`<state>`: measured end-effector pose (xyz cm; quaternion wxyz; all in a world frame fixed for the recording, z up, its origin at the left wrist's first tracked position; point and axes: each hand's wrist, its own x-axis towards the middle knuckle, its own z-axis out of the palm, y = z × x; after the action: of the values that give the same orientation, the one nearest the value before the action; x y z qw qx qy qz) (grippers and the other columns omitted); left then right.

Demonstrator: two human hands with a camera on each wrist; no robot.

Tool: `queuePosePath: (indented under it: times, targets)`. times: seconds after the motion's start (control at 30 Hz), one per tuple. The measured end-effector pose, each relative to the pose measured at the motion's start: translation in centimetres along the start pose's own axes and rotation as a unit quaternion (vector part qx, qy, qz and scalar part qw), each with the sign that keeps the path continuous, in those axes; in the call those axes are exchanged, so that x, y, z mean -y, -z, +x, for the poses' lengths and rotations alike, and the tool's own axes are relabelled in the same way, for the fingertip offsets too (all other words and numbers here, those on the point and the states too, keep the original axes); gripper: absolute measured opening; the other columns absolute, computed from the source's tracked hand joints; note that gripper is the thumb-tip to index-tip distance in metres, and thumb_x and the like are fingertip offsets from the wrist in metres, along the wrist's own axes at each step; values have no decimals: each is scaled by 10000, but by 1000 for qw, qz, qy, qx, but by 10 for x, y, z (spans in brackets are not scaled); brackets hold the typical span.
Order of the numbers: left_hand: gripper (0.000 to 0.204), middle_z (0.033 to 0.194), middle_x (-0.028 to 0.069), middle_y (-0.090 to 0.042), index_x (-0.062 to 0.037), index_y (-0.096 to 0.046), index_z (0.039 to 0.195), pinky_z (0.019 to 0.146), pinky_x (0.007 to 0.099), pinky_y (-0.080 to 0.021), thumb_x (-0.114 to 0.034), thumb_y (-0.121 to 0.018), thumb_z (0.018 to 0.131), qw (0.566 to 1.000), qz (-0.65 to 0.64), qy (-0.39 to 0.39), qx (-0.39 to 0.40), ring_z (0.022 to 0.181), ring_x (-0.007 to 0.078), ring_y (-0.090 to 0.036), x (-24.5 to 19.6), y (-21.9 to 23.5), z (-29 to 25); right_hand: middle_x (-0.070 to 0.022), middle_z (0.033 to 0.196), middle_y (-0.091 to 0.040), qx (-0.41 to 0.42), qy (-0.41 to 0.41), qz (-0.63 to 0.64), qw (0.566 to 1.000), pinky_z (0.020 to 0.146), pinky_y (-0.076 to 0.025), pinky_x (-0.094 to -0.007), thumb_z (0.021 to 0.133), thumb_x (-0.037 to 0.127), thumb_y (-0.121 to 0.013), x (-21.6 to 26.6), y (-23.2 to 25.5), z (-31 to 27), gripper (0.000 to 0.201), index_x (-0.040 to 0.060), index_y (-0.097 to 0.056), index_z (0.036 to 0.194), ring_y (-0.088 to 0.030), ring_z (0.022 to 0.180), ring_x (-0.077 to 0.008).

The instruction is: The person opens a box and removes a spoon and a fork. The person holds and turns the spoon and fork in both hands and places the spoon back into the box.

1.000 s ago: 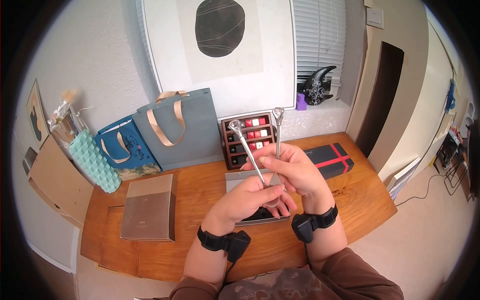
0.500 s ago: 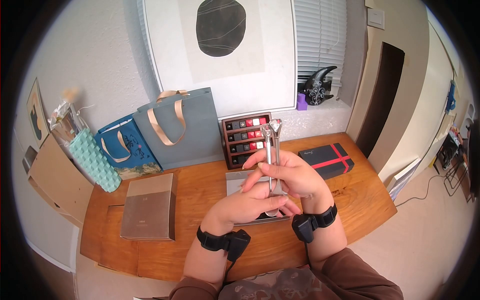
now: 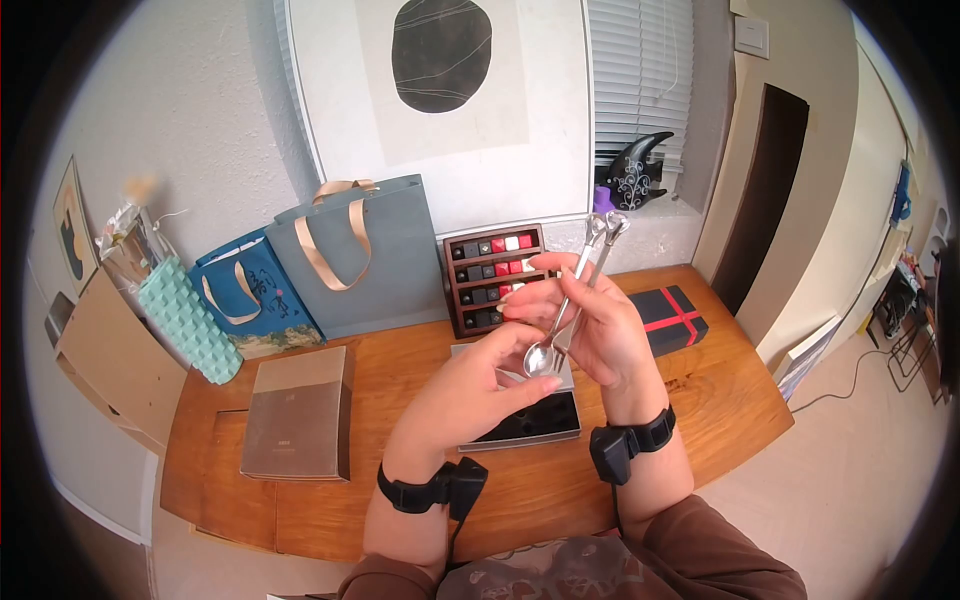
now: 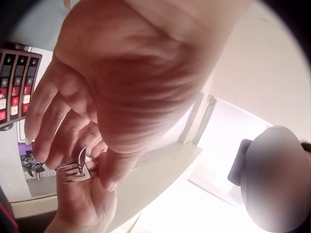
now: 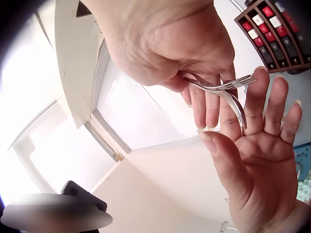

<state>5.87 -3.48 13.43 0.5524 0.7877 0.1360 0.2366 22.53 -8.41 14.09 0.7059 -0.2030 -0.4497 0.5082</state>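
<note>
Your right hand (image 3: 605, 335) pinches the spoon and fork (image 3: 575, 300) together, handles slanting up and away to the right. Your left hand (image 3: 480, 385), fingers straight, rests flat against their lower ends above the desk (image 3: 400, 375).

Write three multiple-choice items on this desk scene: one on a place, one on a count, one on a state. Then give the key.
1. Where is the grey box?
A. on the table's left part
B. on the windowsill
C. inside the blue bag

2. How many utensils does the right hand hold?
A. none
B. two
C. five

3. How is the left hand?
A. clenched in a fist
B. flat on the table
C. open, fingers straight, by the utensils' ends

Key: 1 A, it lies on the wood left of the hands. 2 B, spoon and fork are pinched together. 3 C, the right wrist view shows the palm spread.
</note>
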Motion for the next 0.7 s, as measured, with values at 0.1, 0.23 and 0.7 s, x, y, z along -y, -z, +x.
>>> queuePosePath:
  times: [0.1,0.23,0.7]
  targets:
    - [414,970,72,-600,-26,-521,1135,733,277,-468,-211,-699,811,996,73,-12,-49,843,145,-582,-5,-3,0,-224,1033,-625,-32,7,56,998,852,-516,-399,992,203,-366,-3,-4,1,294,2,-462,1184,-635,970,-300]
    - [465,974,79,-615,-69,-521,1140,716,289,-472,-237,-731,760,967,225,-8,-118,828,169,-597,-18,-13,-2,-255,1145,-568,-68,44,147,986,927,-473,-415,992,185,-351,-14,-2,4,311,7,-418,1237,-582,1071,-321]
    - [226,922,106,-529,-31,-526,974,617,322,-481,-118,-648,805,929,265,-129,-224,758,242,-590,-1,-19,8,-269,1232,-512,-95,37,173,980,964,-441,-408,984,157,-356,-17,-2,5,326,7,-403,1270,-532,1140,-330]
